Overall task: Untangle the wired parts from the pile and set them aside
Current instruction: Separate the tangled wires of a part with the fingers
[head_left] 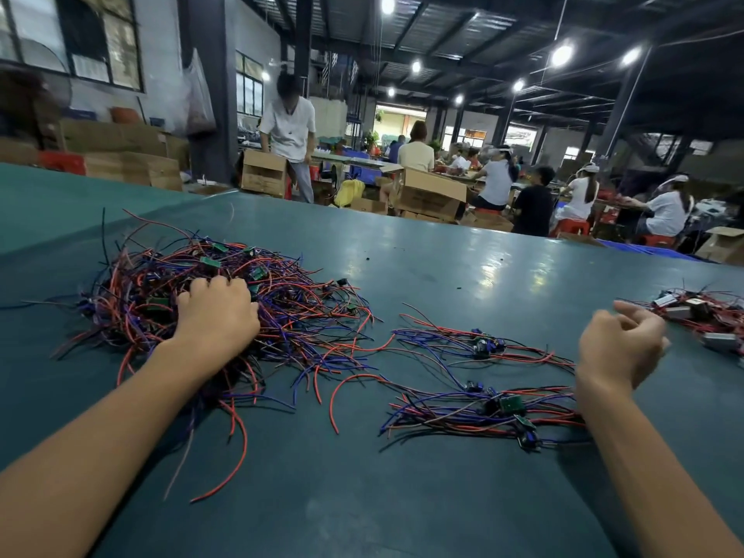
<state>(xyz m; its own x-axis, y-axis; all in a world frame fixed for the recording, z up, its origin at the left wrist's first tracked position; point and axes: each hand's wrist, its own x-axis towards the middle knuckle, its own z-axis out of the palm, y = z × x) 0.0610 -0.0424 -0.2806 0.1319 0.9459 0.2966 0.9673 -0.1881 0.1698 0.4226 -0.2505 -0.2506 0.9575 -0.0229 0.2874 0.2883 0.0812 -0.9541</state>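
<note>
Pile (pixel 302 300) of wired parts lay left on bench (pixel 443 255). Light, floppy, snag-prone; probably better lifted by small green boards (pixel 219 247) than by wire ends. Left hand (pixel 217 312) gripped into Pile. Right hand (pixel 620 348) loosely curled, apparently empty, near freed bunches (pixel 495 412).

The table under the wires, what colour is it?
The table is dark teal; head view shows it best.

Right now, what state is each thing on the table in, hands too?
pile, tangled heap.
left hand, fingers curled into the pile, gripping wires.
right hand, loosely curled, holding nothing.
far bundle, apart from the pile, wires lying flat.
near bundle, apart from the pile, wires lying flat, by the right wrist.
edge parts, loose heap, partly cut off by the frame.
</note>
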